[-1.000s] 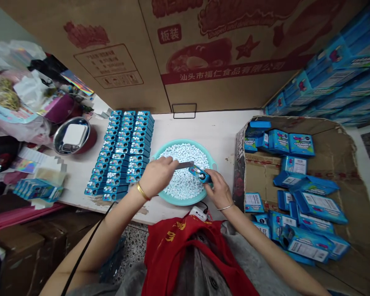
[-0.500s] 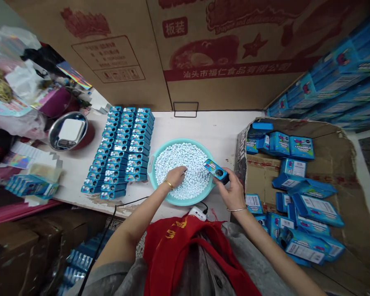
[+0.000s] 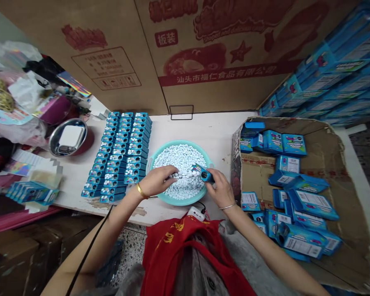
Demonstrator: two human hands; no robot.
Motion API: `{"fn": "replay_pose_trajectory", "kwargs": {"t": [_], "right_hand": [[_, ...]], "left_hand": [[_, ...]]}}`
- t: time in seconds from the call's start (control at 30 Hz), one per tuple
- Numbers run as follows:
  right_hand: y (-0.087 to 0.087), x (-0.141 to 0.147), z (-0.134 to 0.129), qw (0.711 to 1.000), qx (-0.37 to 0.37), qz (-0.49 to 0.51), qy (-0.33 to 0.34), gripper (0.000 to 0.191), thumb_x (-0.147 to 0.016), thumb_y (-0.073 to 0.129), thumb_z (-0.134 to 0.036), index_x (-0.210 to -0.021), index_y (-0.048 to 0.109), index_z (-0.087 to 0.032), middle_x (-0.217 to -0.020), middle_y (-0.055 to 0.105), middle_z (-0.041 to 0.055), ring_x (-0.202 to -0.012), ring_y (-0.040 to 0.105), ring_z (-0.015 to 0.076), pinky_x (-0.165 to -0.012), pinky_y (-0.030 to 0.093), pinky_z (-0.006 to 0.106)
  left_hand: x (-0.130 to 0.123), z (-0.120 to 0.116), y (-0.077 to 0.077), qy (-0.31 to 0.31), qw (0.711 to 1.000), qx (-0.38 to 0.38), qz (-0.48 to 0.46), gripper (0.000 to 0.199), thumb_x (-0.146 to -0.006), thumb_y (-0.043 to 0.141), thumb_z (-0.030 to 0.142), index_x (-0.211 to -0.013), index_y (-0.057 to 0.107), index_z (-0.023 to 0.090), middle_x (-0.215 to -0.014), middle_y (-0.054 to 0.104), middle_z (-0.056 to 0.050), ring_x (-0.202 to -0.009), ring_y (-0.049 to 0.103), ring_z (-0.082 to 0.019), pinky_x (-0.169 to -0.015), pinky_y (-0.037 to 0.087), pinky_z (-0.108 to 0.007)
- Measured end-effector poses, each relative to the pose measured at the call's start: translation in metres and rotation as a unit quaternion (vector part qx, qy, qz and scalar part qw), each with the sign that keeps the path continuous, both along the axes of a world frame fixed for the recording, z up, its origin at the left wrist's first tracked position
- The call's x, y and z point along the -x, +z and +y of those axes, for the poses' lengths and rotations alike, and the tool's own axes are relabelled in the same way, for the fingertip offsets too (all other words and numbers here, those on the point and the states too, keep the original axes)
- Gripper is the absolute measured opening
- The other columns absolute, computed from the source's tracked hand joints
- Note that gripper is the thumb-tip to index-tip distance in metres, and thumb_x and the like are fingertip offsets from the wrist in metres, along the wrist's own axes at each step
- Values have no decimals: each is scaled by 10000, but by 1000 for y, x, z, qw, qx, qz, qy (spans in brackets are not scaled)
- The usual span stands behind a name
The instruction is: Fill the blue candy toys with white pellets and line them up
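Observation:
My right hand (image 3: 220, 190) grips a small blue candy tin (image 3: 202, 174) above the rim of a teal plastic basin (image 3: 179, 142). The basin is heaped with small white candies (image 3: 181, 160). My left hand (image 3: 157, 181) is shut on a narrow strip-like scoop (image 3: 180, 175), its far end reaching the tin. White candies lie along the scoop, and most of it is hidden by them and my fingers. A gold bangle circles my left wrist, and a thin bracelet circles my right.
Several rows of blue tins (image 3: 120, 154) stand on the white table (image 3: 222, 131) left of the basin. To the right, a cut cardboard box (image 3: 327, 148) holds loose blue packets (image 3: 308, 203). A steel bowl (image 3: 68, 137) holds a white object. Big cartons form the back wall.
My left hand has risen out of the candies, now holding the scoop against the tin. My right hand has moved left and lower, bringing the tin over the basin.

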State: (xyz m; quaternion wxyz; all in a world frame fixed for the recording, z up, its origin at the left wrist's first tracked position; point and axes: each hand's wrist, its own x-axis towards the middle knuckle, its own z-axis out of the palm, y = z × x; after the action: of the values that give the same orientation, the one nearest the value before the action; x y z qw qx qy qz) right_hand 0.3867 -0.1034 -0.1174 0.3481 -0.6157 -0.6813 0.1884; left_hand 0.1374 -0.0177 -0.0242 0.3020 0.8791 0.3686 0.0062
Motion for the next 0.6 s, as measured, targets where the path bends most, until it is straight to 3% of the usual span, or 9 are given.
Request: {"fn": "replay_pose_trajectory", "kwargs": {"t": [0.2,0.37,0.43,0.5,0.6], "right_hand": [[-2,16,1,999,-6,-17,32,400,-837,476,-160,-1234,509,-192,-1167,612,115,-1096,559,265,-939,496,457],[-7,20,1,999,-12,-3,49,401,-840,489,-162,-1240,497,-185,-1166,612,117,-1103,560,263,-949,496,453],[-9,20,0,999,-8,4,47,408,-842,480,-160,-1248,491,-194,-1178,607,113,-1115,557,260,-961,488,455],[-11,17,0,999,-3,12,37,411,-844,469,-162,-1253,487,-203,-1192,600,111,-1127,553,259,-970,480,457],[-11,9,1,1000,-2,29,8,392,-854,474,-193,-1246,493,-202,-1180,604,116,-1114,562,262,-954,485,455]], "left_hand": [[-41,-7,53,-61,973,-83,206,186,-896,453,167,-1055,546,140,-979,642,-100,-886,621,-219,-722,481,-310],[-65,-24,75,-65,957,-121,255,209,-922,361,110,-983,561,121,-871,625,-118,-863,613,-242,-662,482,-318],[-61,-23,73,-65,959,-132,241,191,-927,382,137,-948,572,130,-870,618,-111,-874,601,-239,-673,478,-315],[-45,-18,60,-32,964,-151,218,164,-923,413,156,-973,570,148,-897,614,-94,-887,587,-222,-711,473,-309],[-8,-5,15,45,966,-145,208,159,-914,452,188,-1033,555,168,-972,613,-85,-943,573,-219,-777,464,-316]]}}
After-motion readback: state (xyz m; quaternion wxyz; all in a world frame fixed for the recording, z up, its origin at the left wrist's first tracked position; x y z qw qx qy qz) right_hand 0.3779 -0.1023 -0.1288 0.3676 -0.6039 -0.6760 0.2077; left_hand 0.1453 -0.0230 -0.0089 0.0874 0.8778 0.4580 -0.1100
